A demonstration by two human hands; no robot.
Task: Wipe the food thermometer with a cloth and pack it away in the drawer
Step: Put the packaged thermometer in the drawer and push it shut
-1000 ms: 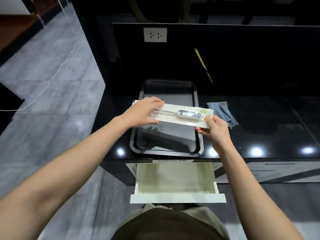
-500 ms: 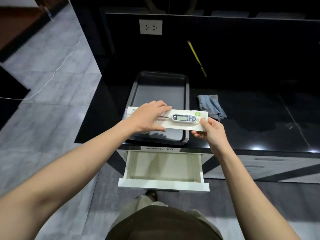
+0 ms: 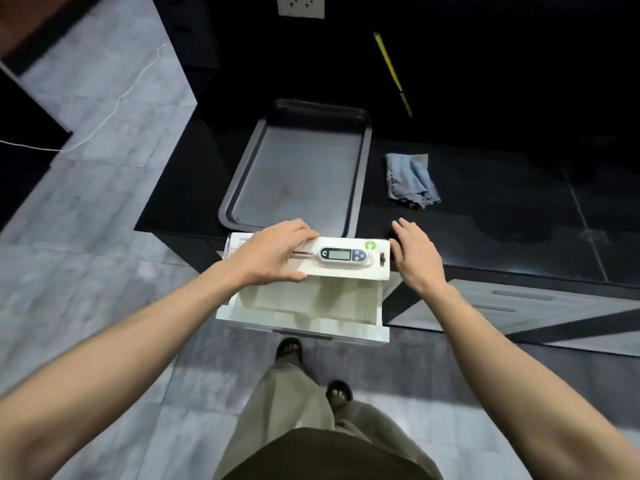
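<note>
The food thermometer (image 3: 343, 255), grey with a digital display and a thin metal probe, lies in its white card package (image 3: 349, 271). My left hand (image 3: 273, 252) grips the package's left part from above, over the probe. The package hangs level above the back of the open white drawer (image 3: 304, 306), at the counter's front edge. My right hand (image 3: 415, 252) is beside the package's right end, fingers spread, with nothing in it. The blue cloth (image 3: 410, 181) lies crumpled on the black counter to the right of the tray.
A dark baking tray (image 3: 242, 188) rests on the black counter (image 3: 502, 209) behind the drawer. A yellow stick (image 3: 391, 69) leans on the dark back wall below a white socket (image 3: 300, 5). My feet (image 3: 311, 372) stand on grey floor tiles below the drawer.
The package came toward me from over the tray to above the open drawer. My right hand let go of its right end and opened; my left hand keeps hold.
</note>
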